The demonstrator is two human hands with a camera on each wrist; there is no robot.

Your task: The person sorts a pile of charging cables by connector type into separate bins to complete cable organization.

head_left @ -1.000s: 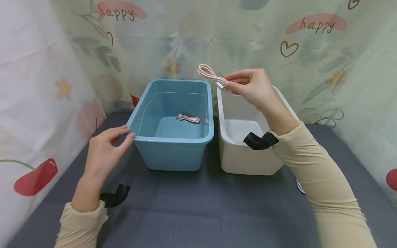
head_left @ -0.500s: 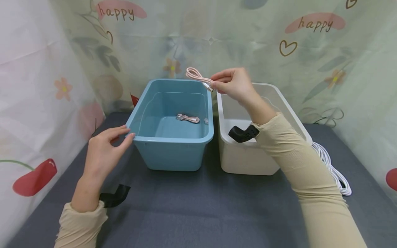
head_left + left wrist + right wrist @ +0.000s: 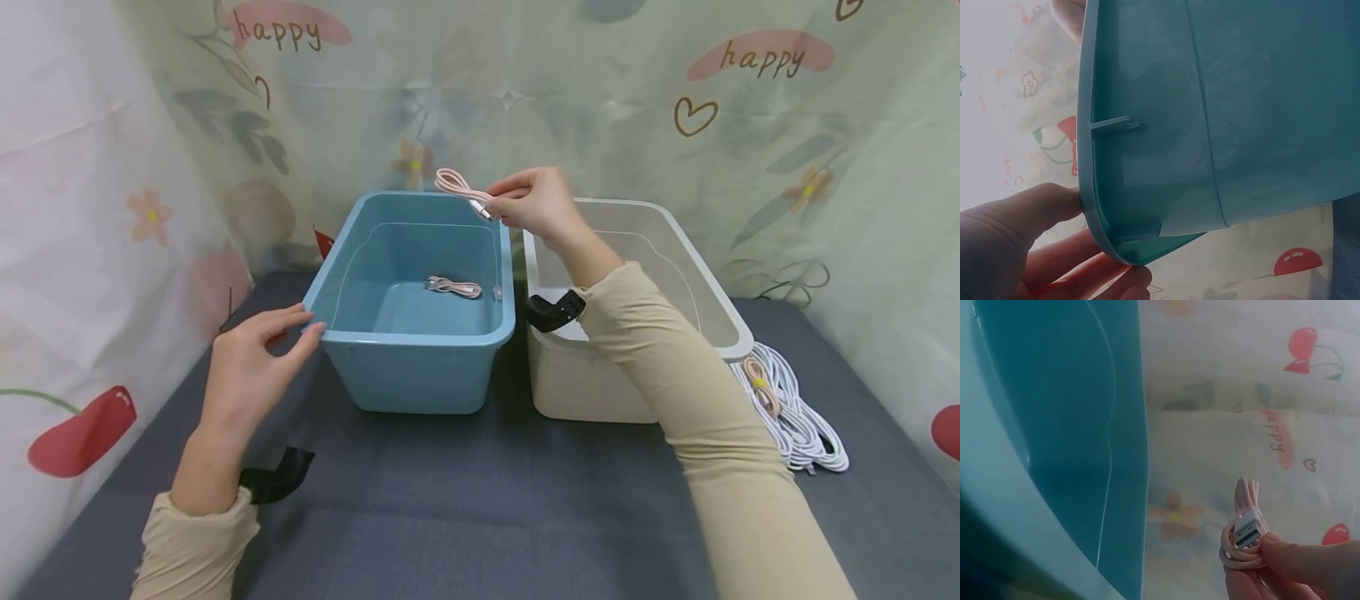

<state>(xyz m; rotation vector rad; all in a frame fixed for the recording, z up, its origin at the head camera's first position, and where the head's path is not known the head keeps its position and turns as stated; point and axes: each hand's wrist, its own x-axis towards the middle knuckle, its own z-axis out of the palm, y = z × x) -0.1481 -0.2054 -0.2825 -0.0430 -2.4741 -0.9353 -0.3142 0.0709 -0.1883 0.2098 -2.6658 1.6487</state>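
My right hand (image 3: 542,204) pinches a coiled pale pink USB cable (image 3: 456,185) above the back right corner of the blue bin (image 3: 420,337). In the right wrist view the cable's metal plug (image 3: 1248,532) shows beside the thumb. Another coiled pink cable (image 3: 453,287) lies on the blue bin's floor. My left hand (image 3: 251,367) holds the bin's front left corner. The left wrist view shows the thumb (image 3: 1054,203) on one side of the rim and the fingers under the corner.
A white bin (image 3: 592,387) stands right of the blue one, partly behind my right arm. Beyond it lie a coil of white cable (image 3: 813,429) and a pink cable (image 3: 759,385) with a yellow tie. A patterned curtain (image 3: 510,100) hangs behind the dark tabletop (image 3: 480,508).
My right hand has carried the pink cable left, from above the white bin to the blue bin's back right. The cables on the right have come into sight. My left hand stays put.
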